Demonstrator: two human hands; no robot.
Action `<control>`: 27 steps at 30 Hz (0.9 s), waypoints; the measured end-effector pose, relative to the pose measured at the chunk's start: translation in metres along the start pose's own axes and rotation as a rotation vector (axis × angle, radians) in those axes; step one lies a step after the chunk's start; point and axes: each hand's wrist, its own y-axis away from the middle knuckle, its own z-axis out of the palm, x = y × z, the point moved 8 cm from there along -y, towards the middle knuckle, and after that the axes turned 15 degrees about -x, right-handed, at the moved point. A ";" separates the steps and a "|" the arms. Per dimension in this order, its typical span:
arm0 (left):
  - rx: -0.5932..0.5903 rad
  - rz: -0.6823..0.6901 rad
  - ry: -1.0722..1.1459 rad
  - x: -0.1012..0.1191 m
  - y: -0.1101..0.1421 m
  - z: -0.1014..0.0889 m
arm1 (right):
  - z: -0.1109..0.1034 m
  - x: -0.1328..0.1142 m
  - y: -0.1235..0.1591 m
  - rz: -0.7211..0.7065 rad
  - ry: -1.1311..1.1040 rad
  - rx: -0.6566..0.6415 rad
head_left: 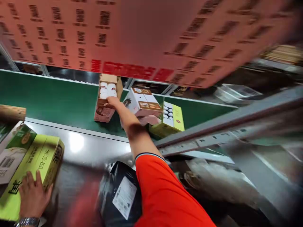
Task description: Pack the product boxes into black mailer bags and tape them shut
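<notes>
With my right arm stretched far forward, my right hand (113,102) grips the near edge of an open brown carton (103,113) on the green conveyor belt (59,97). White cylindrical containers (108,90) stand inside this carton. Its fingers are partly hidden at the rim. My left hand (34,194) lies flat, fingers apart, on a yellow-green box (44,154) with dark lettering at the lower left. Right of the brown carton are a white and brown box (144,102) and an open yellow-green box (176,118) with white-topped containers.
A large pink board (146,34) with rows of printed codes hangs overhead. A metal rail (201,135) crosses at the right. Below my right arm lies a black plastic package (120,189) with a white label. A green and white box (16,151) sits at the left on the metal table (94,148).
</notes>
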 end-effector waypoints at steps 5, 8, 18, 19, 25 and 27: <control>-0.043 -0.069 -0.053 -0.007 0.000 0.008 | 0.017 -0.020 0.005 -0.009 0.086 0.004; -0.079 -0.087 -0.075 -0.008 0.002 0.011 | 0.026 -0.038 0.023 -0.007 0.110 -0.002; -0.259 -0.128 -0.078 -0.005 -0.002 -0.003 | 0.067 -0.147 0.147 -0.116 0.130 -0.131; -0.262 -0.127 -0.055 -0.005 -0.002 -0.004 | 0.073 -0.165 0.163 -0.149 0.128 -0.148; -0.161 -0.013 0.116 -0.004 0.002 -0.026 | 0.102 -0.278 0.258 -0.314 0.187 -0.197; -0.147 0.016 0.171 -0.007 0.002 -0.028 | 0.113 -0.312 0.285 -0.320 0.195 -0.193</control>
